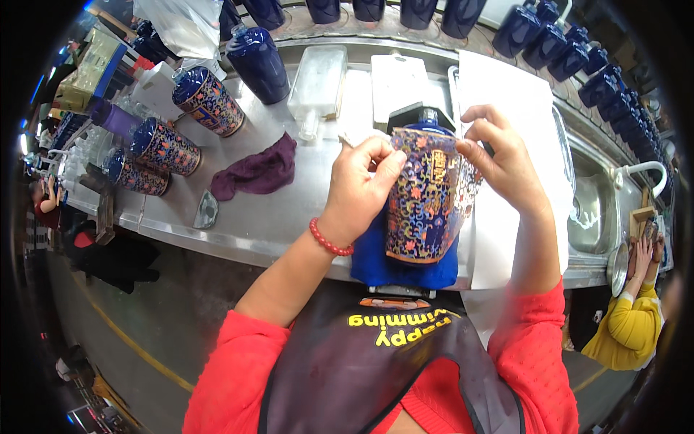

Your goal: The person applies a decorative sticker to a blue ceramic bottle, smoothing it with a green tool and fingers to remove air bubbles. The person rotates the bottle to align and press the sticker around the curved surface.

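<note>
A dark blue bottle (428,120) with a narrow clear neck lies tilted in front of me, its base toward my body. Around it is a patterned decal sheet (423,195) in colourful scrolls with gold edges; its right side stands away from the bottle as a see-through flap. My left hand (361,177) pinches the sheet's upper left edge, and a thin grey tool pokes out behind its knuckles. At the upper right edge my right hand (502,155) has the sheet between thumb and fingers. Under the bottle lies a blue cloth (369,257).
Several decorated bottles (210,101) and a plain blue bottle (258,65) stand on the left of the steel bench. A purple cloth (256,170) and a scraper-like piece (206,210) lie nearer. White paper (506,108) and a sink (589,210) are right. A co-worker in yellow (627,329) sits beyond.
</note>
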`<state>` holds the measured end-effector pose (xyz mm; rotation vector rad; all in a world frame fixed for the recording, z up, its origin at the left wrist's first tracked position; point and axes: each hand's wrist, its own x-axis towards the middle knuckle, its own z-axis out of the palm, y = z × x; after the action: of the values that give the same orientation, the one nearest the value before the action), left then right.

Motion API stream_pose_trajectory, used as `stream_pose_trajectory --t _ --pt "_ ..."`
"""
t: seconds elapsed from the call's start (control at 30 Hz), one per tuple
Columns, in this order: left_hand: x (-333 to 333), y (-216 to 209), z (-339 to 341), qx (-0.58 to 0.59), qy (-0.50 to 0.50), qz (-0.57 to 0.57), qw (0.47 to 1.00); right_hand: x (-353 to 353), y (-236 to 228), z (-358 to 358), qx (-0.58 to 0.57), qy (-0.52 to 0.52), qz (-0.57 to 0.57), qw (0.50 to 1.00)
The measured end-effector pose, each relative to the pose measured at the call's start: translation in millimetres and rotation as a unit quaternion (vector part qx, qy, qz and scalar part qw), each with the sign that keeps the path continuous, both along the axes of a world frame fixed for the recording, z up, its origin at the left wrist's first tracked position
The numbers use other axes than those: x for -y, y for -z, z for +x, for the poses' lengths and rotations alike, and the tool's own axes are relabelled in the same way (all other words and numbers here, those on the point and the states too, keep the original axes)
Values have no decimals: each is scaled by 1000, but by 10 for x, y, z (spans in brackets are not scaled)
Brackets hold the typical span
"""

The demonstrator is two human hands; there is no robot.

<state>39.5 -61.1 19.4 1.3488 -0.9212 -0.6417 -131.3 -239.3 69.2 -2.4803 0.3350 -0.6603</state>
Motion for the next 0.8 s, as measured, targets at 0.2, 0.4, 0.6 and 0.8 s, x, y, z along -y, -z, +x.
stream_pose_trajectory --t 0.2,0.4,0.6,0.8 --pt "38 99 54 81 -1 -2 997 1 32 -1 -30 32 118 992" --pt "71 166 55 93 -10 -14 995 42 79 37 -37 12 77 996" --pt "-157 158 -18 147 -95 -97 980 -213 27 -54 51 135 -118 982" --pt "-436 418 -60 283 36 -106 953 -747 353 -299 41 20 -64 997"
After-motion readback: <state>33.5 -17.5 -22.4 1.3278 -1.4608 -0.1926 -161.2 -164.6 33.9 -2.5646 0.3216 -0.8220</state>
